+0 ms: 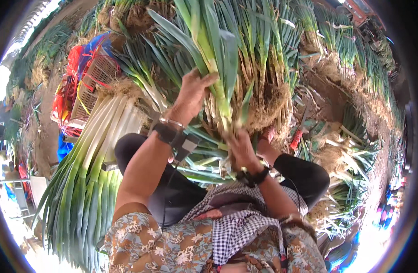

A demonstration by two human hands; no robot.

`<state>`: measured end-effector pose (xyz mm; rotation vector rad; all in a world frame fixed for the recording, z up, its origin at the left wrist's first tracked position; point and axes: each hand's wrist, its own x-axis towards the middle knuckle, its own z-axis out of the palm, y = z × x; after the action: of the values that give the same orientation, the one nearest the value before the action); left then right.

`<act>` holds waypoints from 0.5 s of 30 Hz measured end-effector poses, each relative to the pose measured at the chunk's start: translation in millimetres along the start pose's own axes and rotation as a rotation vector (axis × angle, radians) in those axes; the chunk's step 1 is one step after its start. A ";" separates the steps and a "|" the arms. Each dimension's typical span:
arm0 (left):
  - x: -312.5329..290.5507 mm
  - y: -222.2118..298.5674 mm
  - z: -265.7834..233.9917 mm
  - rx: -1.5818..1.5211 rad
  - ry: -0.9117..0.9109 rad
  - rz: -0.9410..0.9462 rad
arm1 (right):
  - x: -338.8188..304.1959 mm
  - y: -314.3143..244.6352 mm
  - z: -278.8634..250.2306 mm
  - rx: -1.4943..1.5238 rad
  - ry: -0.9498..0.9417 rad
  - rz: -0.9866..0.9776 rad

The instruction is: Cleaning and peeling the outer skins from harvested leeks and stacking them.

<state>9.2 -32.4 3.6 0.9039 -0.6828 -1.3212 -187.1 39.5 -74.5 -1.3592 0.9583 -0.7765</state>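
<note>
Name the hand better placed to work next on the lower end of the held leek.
Probably the right hand: it is at the lower end of the leek, though blur hides its exact grip. The left hand is busy holding the leek higher up.

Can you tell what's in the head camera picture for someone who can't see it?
A person's left hand holds a leek while their blurred right hand is at its lower end. White-stemmed leeks lie piled on the left by a basket, and bundles with shaggy roots are ahead.
</note>
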 end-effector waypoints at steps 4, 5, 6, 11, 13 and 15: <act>-2.1 10.2 -14.8 -0.005 -0.062 0.109 | 52.1 -44.8 23.8 0.148 0.136 -0.242; -2.3 12.4 -13.8 0.006 -0.074 0.124 | 55.1 -66.0 25.1 0.048 0.173 -0.289; -3.6 13.8 -13.5 0.021 -0.087 0.137 | 58.2 -78.5 25.7 -0.048 0.211 -0.335; -11.1 18.9 -15.8 0.003 -0.112 0.155 | 77.6 -89.8 18.8 -0.065 -0.004 -0.283; -15.7 18.6 -13.7 -0.007 -0.113 0.131 | 77.8 -85.2 21.3 0.246 -0.087 -0.258; -18.5 15.4 -8.3 0.005 -0.097 0.211 | 79.8 -74.4 20.9 0.308 -0.091 -0.195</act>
<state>21.4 -12.6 14.1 0.7534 -0.8342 -1.1806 -128.1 -28.9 -10.0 -1.2156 0.6106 -0.9588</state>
